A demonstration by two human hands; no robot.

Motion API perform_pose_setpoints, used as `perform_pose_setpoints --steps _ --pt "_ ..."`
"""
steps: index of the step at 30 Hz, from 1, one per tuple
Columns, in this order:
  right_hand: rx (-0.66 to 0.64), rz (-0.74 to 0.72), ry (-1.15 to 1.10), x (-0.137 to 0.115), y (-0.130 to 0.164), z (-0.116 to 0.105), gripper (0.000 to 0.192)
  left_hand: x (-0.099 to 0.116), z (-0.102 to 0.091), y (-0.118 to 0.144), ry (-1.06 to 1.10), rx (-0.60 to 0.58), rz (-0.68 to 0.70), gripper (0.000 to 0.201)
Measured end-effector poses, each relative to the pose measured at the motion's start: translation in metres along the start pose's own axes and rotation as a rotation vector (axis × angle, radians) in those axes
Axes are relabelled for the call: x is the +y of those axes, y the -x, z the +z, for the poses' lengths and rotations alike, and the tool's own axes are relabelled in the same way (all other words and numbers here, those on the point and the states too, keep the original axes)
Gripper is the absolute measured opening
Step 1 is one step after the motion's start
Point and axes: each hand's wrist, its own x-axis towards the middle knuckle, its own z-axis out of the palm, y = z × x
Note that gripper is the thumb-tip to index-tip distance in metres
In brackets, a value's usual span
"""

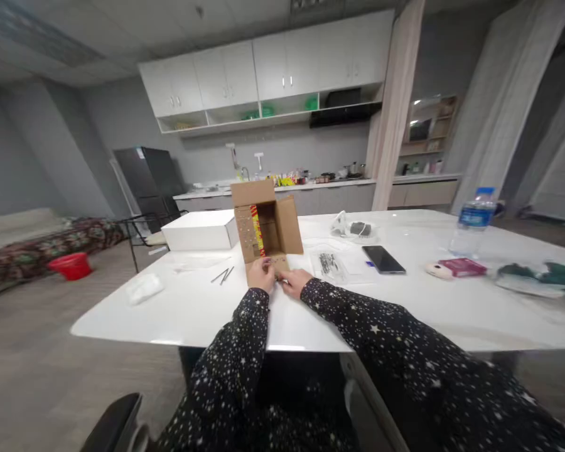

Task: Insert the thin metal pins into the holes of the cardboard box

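An open cardboard box (290, 233) sits on the white table in front of me, its flaps spread and its opening facing me. A strip of red and yellow tape runs down its left flap. At the box's lower front flap, my left hand (262, 275) has its fingers curled in a pinch; what is between them, if anything, is too small to tell. My right hand (295, 282) is closed at the lower right edge of the same flap, thumb and fingers against the cardboard. Left of the box lie two thin metal pieces (223, 275), apart from both hands.
Behind the box to the left is a white box (200, 230). A crumpled white bag (144, 288) lies at front left. Rightward are a clear packet of small dark parts (329, 265), a phone (383, 259), a pink packet (461, 267), a water bottle (475, 220) and dark green items (541, 276).
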Motion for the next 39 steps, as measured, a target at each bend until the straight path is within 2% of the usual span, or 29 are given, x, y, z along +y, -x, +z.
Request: perform_pose_setpoints --steps 15,22,31,39 --pt "-0.007 -0.006 -0.024 0.000 0.001 -0.002 0.028 0.010 -0.008 0.002 0.032 -0.034 -0.064 0.027" --pt "-0.005 -0.007 -0.024 0.001 0.001 -0.001 0.028 0.006 -0.008 0.000 0.105 -0.072 -0.091 0.029" --pt "-0.012 0.009 -0.016 0.000 0.001 -0.001 0.028 0.004 -0.008 -0.001 0.196 -0.059 -0.131 0.026" --pt "-0.003 0.000 -0.017 0.002 0.000 0.002 0.031 0.016 -0.010 -0.001 0.357 -0.017 -0.222 0.022"
